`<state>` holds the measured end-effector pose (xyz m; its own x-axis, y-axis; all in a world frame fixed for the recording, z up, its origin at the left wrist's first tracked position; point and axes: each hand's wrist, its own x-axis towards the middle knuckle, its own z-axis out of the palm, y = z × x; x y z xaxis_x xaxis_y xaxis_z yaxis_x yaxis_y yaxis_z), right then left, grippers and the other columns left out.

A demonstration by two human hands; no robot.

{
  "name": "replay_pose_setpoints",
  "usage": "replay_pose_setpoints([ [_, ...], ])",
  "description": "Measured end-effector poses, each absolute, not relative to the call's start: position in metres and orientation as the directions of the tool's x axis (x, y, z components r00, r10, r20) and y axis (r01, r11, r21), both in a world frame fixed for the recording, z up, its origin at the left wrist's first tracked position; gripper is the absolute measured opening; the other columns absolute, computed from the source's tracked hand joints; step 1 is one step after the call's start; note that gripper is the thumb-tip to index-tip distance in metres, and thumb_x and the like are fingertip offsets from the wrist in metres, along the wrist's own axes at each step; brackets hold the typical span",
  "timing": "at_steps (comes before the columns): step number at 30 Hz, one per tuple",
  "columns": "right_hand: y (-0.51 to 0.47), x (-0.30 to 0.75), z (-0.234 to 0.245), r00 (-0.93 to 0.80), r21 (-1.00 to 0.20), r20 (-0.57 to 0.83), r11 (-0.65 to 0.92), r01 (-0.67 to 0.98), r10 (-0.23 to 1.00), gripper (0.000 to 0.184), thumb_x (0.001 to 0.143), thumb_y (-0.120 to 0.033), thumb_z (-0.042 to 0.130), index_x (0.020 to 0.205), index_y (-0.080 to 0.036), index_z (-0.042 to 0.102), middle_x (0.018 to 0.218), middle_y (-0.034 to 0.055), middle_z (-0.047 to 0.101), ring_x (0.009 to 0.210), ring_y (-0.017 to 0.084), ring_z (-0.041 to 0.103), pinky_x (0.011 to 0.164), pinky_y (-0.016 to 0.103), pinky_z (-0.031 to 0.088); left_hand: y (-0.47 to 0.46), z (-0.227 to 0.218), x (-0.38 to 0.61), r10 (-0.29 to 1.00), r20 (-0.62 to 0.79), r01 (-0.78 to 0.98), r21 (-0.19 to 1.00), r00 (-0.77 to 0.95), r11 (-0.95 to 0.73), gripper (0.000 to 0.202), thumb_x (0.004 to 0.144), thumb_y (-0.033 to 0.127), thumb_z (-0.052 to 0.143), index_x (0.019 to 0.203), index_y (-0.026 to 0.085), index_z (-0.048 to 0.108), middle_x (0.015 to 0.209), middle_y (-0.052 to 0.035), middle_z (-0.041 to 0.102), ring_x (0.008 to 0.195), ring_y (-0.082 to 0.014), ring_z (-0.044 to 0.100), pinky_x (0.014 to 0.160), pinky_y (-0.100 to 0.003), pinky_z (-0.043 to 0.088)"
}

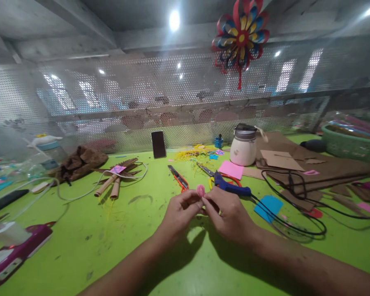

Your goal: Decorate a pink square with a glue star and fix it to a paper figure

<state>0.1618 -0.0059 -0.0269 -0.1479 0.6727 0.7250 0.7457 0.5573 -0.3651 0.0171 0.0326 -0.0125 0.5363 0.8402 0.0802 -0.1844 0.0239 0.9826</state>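
Observation:
A small pink curled piece (200,190), perhaps paper or felt, is pinched between the fingertips of both hands above the green table (117,242). My left hand (181,207) closes on its left side. From the right, my right hand (230,211) grips it with thumb and forefinger. Just beyond the left hand lies a box cutter (179,179) with an orange edge. A blue glue gun (231,185) rests behind the right hand, close to scissors (206,169). Pink paper (231,169) and a blue paper square (269,208) lie to the right.
A white jar (243,147) and brown sheets (320,160) stand at the back right, near a green basket (354,142). A black cable (296,201) loops at right. A phone (158,144) leans at the back. Left are rolled brown paper pieces (115,187) and a purple power strip (21,253).

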Motion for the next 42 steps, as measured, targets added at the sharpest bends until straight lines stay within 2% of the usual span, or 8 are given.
replay_pose_setpoints([
  [3,-0.004,0.162,-0.029,-0.119,-0.411,0.710,0.545,0.730,0.695,0.020,0.088,-0.015,0.046,0.074,-0.013,0.059,0.068,0.0035,0.055,0.063,0.013,0.049,0.060,0.027,0.033,0.034,-0.013,0.016,0.842,0.028,-0.191,0.977,0.539,0.090,0.024,0.078,0.037,0.065,0.081,0.014,0.069,0.087,-0.0099,0.067,0.081,-0.0178,0.060,0.078,-0.032,0.049],
  [5,-0.003,0.162,-0.031,-0.096,-0.448,0.693,0.532,0.718,0.714,0.020,0.088,-0.015,0.047,0.073,-0.013,0.060,0.067,0.0028,0.055,0.061,0.012,0.049,0.060,0.027,0.033,0.037,-0.015,0.017,0.842,0.002,-0.179,0.977,0.539,0.112,0.028,0.077,0.040,0.066,0.076,0.012,0.069,0.085,-0.0110,0.067,0.079,-0.0179,0.060,0.078,-0.033,0.049],
  [13,-0.002,0.163,-0.026,0.018,-0.591,0.668,0.515,0.621,0.744,0.021,0.086,-0.019,0.052,0.068,-0.013,0.061,0.062,0.0010,0.056,0.056,0.010,0.049,0.056,0.024,0.035,0.043,-0.018,0.015,0.857,-0.012,-0.180,0.976,0.516,0.121,0.025,0.074,0.038,0.069,0.074,0.013,0.071,0.083,-0.0098,0.065,0.081,-0.0169,0.058,0.078,-0.030,0.048],
  [19,0.000,0.167,-0.026,0.018,-0.612,0.631,0.483,0.626,0.776,0.020,0.086,-0.020,0.052,0.070,-0.013,0.063,0.062,0.0014,0.057,0.056,0.011,0.049,0.056,0.024,0.035,0.046,-0.019,0.014,0.870,-0.060,-0.153,0.976,0.489,0.153,0.024,0.077,0.037,0.065,0.075,0.013,0.070,0.078,-0.0070,0.061,0.070,-0.0118,0.053,0.062,-0.022,0.042],
  [24,-0.001,0.165,-0.028,-0.023,-0.623,0.587,0.470,0.625,0.809,0.021,0.085,-0.020,0.052,0.068,-0.013,0.062,0.062,0.0017,0.058,0.057,0.011,0.051,0.056,0.023,0.036,0.047,-0.024,0.014,0.846,-0.086,-0.146,0.971,0.526,0.189,0.024,0.078,0.035,0.065,0.072,0.011,0.068,0.075,-0.0064,0.060,0.067,-0.0103,0.051,0.062,-0.022,0.039],
  [32,0.000,0.164,-0.026,0.004,-0.653,0.552,0.430,0.623,0.834,0.025,0.085,-0.021,0.052,0.064,-0.014,0.060,0.058,0.0001,0.055,0.054,0.010,0.048,0.054,0.023,0.034,0.049,-0.029,0.013,0.834,-0.115,-0.150,0.962,0.540,0.230,0.021,0.077,0.031,0.066,0.074,0.009,0.068,0.076,-0.0070,0.060,0.067,-0.0100,0.051,0.062,-0.022,0.037],
  [42,0.000,0.167,-0.029,0.024,-0.727,0.468,0.370,0.578,0.883,0.023,0.085,-0.024,0.052,0.069,-0.013,0.065,0.063,0.0024,0.062,0.057,0.012,0.052,0.056,0.024,0.038,0.047,-0.019,0.014,0.844,-0.146,-0.155,0.953,0.516,0.260,0.017,0.075,0.027,0.066,0.069,0.011,0.065,0.069,-0.0052,0.060,0.061,-0.0094,0.052,0.060,-0.023,0.039],
])
